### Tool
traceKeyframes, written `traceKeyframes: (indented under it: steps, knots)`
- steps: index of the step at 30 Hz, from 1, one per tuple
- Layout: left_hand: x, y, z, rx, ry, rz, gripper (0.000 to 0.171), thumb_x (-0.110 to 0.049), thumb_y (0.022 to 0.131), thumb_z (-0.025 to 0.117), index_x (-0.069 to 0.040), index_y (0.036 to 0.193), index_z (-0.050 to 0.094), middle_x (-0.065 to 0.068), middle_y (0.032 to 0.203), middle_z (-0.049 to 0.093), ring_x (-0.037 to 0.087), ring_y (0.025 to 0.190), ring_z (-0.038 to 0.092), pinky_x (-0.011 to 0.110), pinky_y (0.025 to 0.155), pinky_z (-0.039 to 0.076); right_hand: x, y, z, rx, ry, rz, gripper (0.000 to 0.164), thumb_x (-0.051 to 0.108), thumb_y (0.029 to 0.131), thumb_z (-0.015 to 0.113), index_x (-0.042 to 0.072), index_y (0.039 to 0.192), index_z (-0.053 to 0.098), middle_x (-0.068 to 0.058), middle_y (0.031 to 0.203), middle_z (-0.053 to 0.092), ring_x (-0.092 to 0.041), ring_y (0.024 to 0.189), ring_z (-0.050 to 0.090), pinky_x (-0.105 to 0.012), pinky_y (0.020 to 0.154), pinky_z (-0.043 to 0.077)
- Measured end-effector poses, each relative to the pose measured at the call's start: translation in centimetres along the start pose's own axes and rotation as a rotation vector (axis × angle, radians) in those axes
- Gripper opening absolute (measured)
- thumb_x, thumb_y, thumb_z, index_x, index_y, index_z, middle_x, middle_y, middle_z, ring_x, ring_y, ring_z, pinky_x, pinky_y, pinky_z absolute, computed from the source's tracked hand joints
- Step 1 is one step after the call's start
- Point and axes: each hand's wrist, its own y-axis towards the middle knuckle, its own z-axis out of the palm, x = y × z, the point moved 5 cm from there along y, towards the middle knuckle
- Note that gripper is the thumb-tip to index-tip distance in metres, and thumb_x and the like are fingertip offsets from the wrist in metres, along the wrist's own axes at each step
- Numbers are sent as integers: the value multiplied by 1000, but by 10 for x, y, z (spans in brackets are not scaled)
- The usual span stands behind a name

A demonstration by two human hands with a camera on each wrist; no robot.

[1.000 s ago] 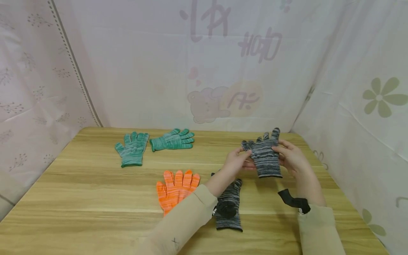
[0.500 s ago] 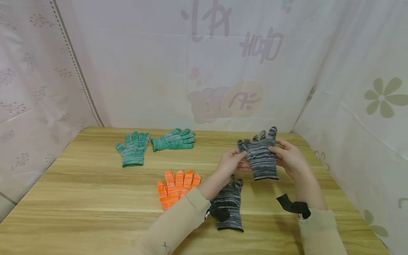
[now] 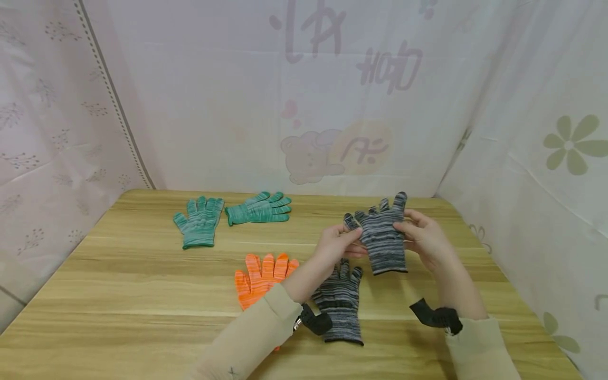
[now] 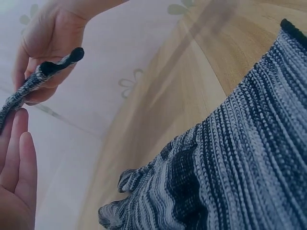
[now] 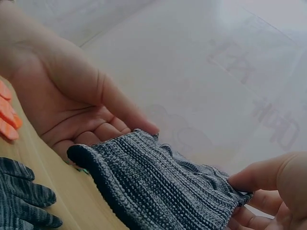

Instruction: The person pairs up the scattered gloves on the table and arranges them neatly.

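Observation:
A black-and-grey striped knit glove [image 3: 383, 237] is held up above the table between both hands, its fingers pointing away and its cuff toward me. My left hand [image 3: 334, 245] pinches its left edge, thumb on top and fingers underneath. On the opposite edge my right hand [image 3: 427, 237] pinches it the same way. In the right wrist view the held glove [image 5: 158, 182] stretches flat between the two thumbs. A matching black-and-grey glove [image 3: 339, 303] lies on the table below my left wrist, partly covered by the forearm; it fills much of the left wrist view.
An orange glove [image 3: 258, 279] lies left of my left forearm, partly hidden by the sleeve. Two green gloves, one upright [image 3: 199, 224] and one sideways [image 3: 258, 208], lie at the back left of the wooden table [image 3: 119, 295]. Printed curtains [image 3: 214, 105] enclose the table's back and sides.
Both hands have moved a little left and toward me with the held glove. More of the matching glove on the table now shows beside my left forearm.

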Motion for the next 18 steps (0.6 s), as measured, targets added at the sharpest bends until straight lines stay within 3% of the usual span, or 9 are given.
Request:
traceKeyframes:
  steps: [6, 11, 15, 18]
  knots:
    - [-4, -7, -6, 7, 6, 12, 27, -15, 96, 61, -7, 73, 48, 14, 70, 68, 24, 67, 70, 52, 79, 52, -1, -4, 8, 5, -93, -9, 58, 9, 99, 52, -12, 144, 22, 5, 87, 51, -4, 73, 52, -25, 63, 50]
    - [-6, -14, -13, 32, -12, -3, 30, -13, 96, 60, -7, 71, 44, 8, 68, 62, 16, 61, 67, 48, 77, 54, -2, -8, 14, 15, -118, -22, 42, 8, 98, 53, -10, 132, 37, 5, 80, 52, -7, 72, 52, -28, 63, 51]
    - [-8, -20, -18, 65, -29, -58, 29, -14, 97, 58, -8, 73, 43, 6, 68, 58, 15, 61, 66, 43, 75, 55, -4, -12, 19, 33, -117, -30, 27, 9, 97, 56, -4, 118, 45, 4, 77, 47, -9, 69, 49, -30, 63, 52]
    - [-7, -24, -22, 89, -44, -126, 18, -15, 97, 57, -6, 83, 50, 8, 70, 59, 15, 61, 66, 39, 72, 56, -7, -14, 23, 48, -104, -36, 16, 8, 96, 57, 0, 106, 47, 4, 73, 44, -10, 67, 48, -31, 62, 52]
